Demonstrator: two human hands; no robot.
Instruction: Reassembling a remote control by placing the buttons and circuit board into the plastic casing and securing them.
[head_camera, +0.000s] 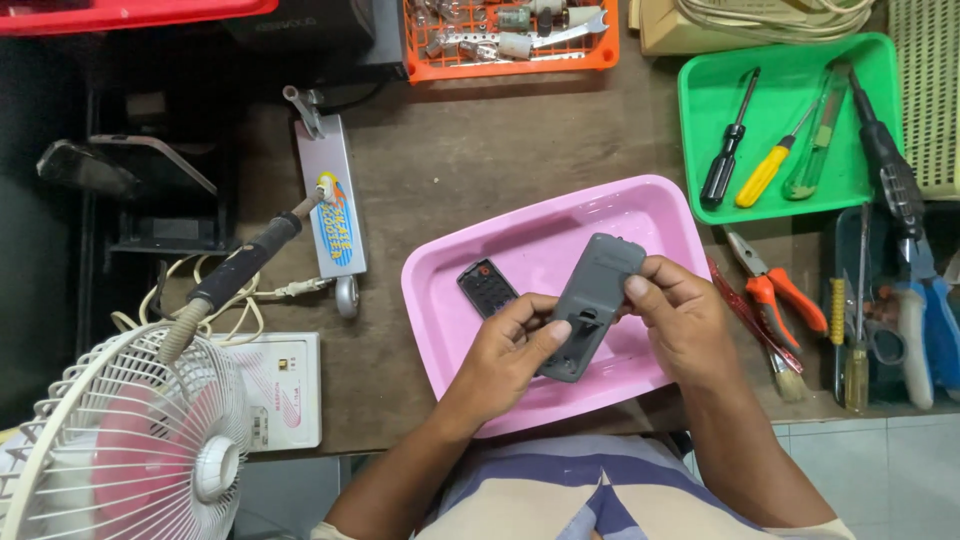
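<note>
Grey remote casing (592, 305) sat above the pink tray (650, 215) on the bench (450, 150), left hand (505, 355) and right hand (685, 320) both clasping it; a black remote (487, 288) lay just beside, a green tool tray (790, 70) beyond.

A brown wooden bench (480, 160) holds a pink tray (450, 330) at its front edge, a green tray (700, 140) to the right, an orange basket (510, 60) at the back, and pliers (775, 285). Left lie a soldering iron (240, 265) and what may be a white box (290, 390).
</note>
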